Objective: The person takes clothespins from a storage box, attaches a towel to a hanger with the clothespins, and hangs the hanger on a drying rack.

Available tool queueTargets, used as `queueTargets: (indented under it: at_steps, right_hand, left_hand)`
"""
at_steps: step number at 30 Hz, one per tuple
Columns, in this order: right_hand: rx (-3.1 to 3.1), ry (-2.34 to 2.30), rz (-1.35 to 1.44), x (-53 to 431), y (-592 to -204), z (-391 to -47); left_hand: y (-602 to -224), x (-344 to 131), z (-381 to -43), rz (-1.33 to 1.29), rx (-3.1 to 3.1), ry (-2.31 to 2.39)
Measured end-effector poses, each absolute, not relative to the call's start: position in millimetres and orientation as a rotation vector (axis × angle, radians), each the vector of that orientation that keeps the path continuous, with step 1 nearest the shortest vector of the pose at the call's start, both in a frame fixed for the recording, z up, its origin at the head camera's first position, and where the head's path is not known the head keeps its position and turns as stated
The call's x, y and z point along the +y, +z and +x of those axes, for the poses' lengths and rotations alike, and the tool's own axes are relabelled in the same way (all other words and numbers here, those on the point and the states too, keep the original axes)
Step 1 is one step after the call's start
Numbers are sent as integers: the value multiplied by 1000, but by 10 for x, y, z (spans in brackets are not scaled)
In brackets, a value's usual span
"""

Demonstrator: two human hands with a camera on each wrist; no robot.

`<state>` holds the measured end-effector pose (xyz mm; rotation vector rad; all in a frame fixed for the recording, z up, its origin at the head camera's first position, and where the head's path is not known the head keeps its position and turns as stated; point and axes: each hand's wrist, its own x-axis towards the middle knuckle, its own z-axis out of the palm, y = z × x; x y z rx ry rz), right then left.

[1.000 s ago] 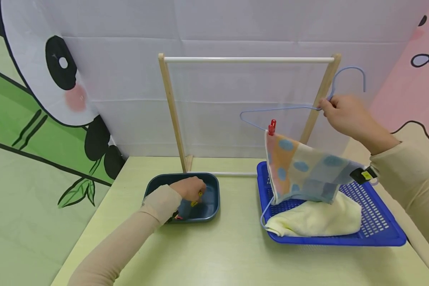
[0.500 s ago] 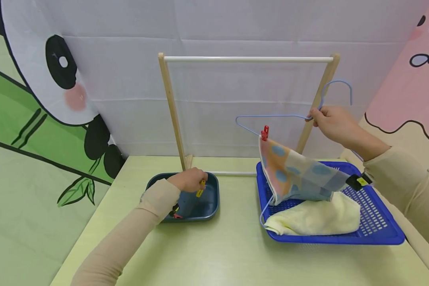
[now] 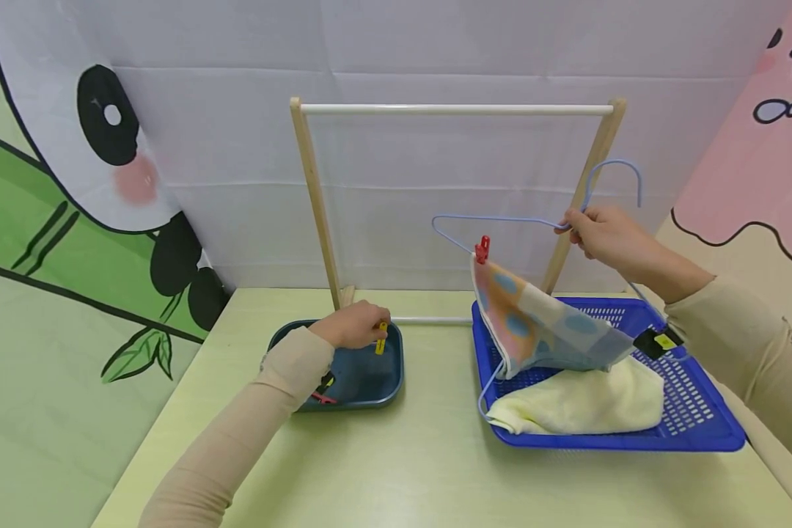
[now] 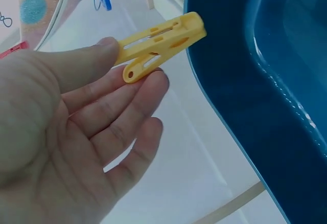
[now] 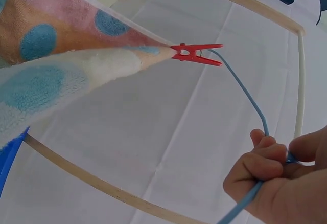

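My left hand (image 3: 358,325) pinches a yellow clothespin (image 4: 162,42) between thumb and fingers, over the right part of a dark teal tub (image 3: 363,374). In the left wrist view the clothespin's far end points toward the tub wall. My right hand (image 3: 603,236) grips a light blue wire hanger (image 3: 488,217) at the base of its hook, holding it up. A red clothespin (image 5: 196,54) fastens a corner of a colourful spotted towel (image 3: 534,323) to the hanger's left arm. The towel hangs sloping down over a blue basket (image 3: 607,441).
A pale yellow cloth (image 3: 587,403) lies in the basket, with part of another blue hanger (image 3: 483,400) at its left rim. A wooden rack (image 3: 315,198) with a white top bar (image 3: 455,110) stands behind. A reddish piece (image 3: 323,398) lies in the tub's near left corner.
My left hand has risen from inside the tub with the yellow clothespin. My right hand has lowered the hanger and towel and shifted them slightly left.
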<state>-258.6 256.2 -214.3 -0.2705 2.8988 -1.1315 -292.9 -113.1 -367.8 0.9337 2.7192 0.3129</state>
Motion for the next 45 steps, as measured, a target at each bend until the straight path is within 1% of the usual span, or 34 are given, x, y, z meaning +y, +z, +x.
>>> queueTargets:
  at_steps: [27,38,45]
  right_hand:
    - [2837,-1247,-260,2645,-1903,-2547]
    - [2818,-1386,-257,2718,-1806,-2539]
    - [2791,-1524,-284,2770,-1780,-2553]
  left_hand:
    - [-3563,-867,-2867,1065,2752,424]
    - [-3484,-773,-2872,1095,2774,452]
    - [-3415,-723,-2867,1164,2759,482]
